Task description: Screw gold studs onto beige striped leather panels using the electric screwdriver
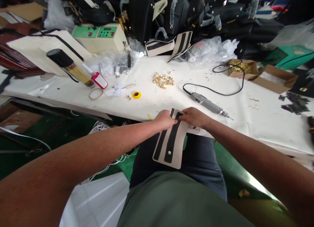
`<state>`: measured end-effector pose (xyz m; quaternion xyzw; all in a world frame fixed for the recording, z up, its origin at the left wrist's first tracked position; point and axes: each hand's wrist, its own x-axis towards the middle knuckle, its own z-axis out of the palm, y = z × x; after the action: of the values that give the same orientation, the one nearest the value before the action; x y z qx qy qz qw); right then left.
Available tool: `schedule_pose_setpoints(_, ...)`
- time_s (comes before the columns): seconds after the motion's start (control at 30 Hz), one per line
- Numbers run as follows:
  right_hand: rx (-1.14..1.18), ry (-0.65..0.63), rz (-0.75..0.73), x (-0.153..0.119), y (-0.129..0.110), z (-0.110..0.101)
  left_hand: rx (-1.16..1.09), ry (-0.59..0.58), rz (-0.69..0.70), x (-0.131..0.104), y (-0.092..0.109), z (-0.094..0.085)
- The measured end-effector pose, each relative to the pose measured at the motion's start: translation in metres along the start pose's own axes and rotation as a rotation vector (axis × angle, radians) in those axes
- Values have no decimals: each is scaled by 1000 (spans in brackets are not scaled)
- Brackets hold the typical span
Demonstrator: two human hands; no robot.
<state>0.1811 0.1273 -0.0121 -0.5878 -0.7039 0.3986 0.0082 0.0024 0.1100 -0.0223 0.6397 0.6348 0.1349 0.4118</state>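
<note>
A beige flap piece (177,145) with two black strips hangs from both hands over the lap, at the table's front edge. My left hand (166,120) pinches its upper left side, thumb on the dark strip. On the upper right, my right hand (193,117) grips the same piece, its thumb pressed near the strip's top. A small gold metal fitting (169,152) shows near the lower end of the wider strip. The fingers behind the piece are hidden. Just beyond the right hand lies a grey electric screwdriver (208,104) with its bit pointing right.
Gold hardware pieces (164,80) lie heaped mid-table. A yellow tape roll (136,95), a red bottle (99,80) and a tall black-capped bottle (71,68) stand to the left. More striped pieces (181,45) and black bags (141,16) are at the back. A black cord (220,93) loops right.
</note>
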Motion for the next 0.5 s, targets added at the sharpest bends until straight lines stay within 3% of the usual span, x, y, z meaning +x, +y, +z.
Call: schedule_pose_setpoints(0.5, 59, -22, 79, 8, -5, 1, 28, 42, 4, 5, -8, 3)
